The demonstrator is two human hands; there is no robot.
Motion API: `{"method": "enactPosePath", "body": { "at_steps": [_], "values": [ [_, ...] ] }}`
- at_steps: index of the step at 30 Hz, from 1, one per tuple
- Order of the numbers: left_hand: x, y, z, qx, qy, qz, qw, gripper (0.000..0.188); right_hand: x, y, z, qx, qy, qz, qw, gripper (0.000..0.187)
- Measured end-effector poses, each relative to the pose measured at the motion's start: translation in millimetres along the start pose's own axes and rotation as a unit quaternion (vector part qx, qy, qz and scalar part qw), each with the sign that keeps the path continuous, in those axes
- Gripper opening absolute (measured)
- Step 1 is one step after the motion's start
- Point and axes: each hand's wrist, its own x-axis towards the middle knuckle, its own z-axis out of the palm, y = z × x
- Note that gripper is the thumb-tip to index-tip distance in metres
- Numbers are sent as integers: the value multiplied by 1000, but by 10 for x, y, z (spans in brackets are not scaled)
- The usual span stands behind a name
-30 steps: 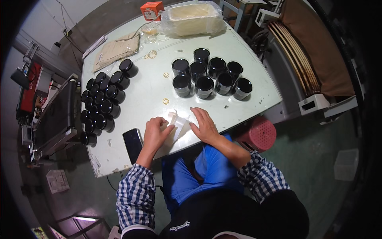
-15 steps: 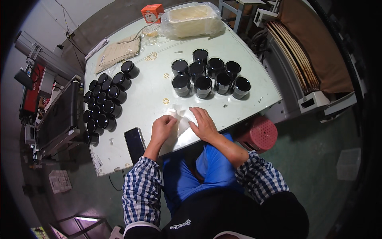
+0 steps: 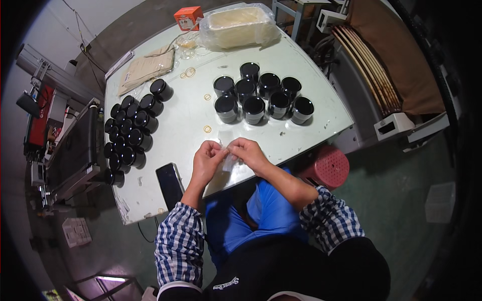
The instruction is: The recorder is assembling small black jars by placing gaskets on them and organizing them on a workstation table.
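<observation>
A small translucent film piece (image 3: 228, 164) hangs between my two hands above the table's near edge. My left hand (image 3: 206, 159) pinches it from one side, fingers closed. From the other side my right hand (image 3: 248, 153) has its thumb and fingertips closed on it too, close to the left fingertips. Another part of the film stands out beyond the fingers; its exact shape is hard to make out. Beyond my hands, a group of clear jars with black lids (image 3: 253, 106) stands upright. To the left of my left wrist lies a dark-screened phone (image 3: 169, 184).
Several black-lidded jars (image 3: 134, 136) crowd the table's left edge. Rubber bands (image 3: 207, 129) lie mid-table. Farther back are a bagged brown stack (image 3: 146, 69), an orange box (image 3: 188, 19) and a plastic-wrapped tub (image 3: 240, 37). A red stool (image 3: 329, 168) stands right of the white table (image 3: 175, 120).
My right hand has moved left from lying spread on the table to pinching the film beside my left fingertips. The film is now lifted between both hands.
</observation>
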Motion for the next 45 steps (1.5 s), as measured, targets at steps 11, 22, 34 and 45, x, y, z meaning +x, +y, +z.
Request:
{"method": "enactPosePath", "body": {
  "at_steps": [11,22,34,45],
  "values": [
    [-190,119,-21,-29,125,5,992,15,75,0,217,32,20,-11,999,14],
    [-326,180,-138,-31,117,12,993,16,56,-41,378,2,-29,-44,999,14],
    [-328,125,-135,-88,162,-18,983,13,10,-56,305,14,1,-18,1000,16],
    [-347,131,-72,-360,-45,-76,929,18,140,473,13,120,3,-82,989,11]
  ]
}}
